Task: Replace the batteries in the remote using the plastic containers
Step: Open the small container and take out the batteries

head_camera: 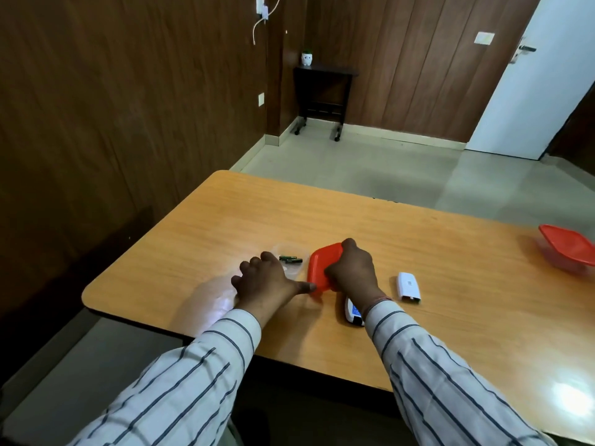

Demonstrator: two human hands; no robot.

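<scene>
My right hand (pixel 352 270) grips a red lid (pixel 320 268) and holds it tilted, its near edge on the table. My left hand (pixel 269 281) rests over a clear plastic container (pixel 291 268); its thumb touches the lid's lower corner. Two dark green batteries (pixel 290 259) lie in the clear container, just beyond my left fingers. The white remote (pixel 353 313) lies partly hidden under my right wrist. Its white battery cover (pixel 409 287) lies apart on the table to the right.
A second clear container with a red lid (pixel 568 249) stands at the table's far right edge. The wooden table (pixel 418 239) ends close to my body. Beyond it are floor, a small dark side table (pixel 323 91) and wood-panelled walls.
</scene>
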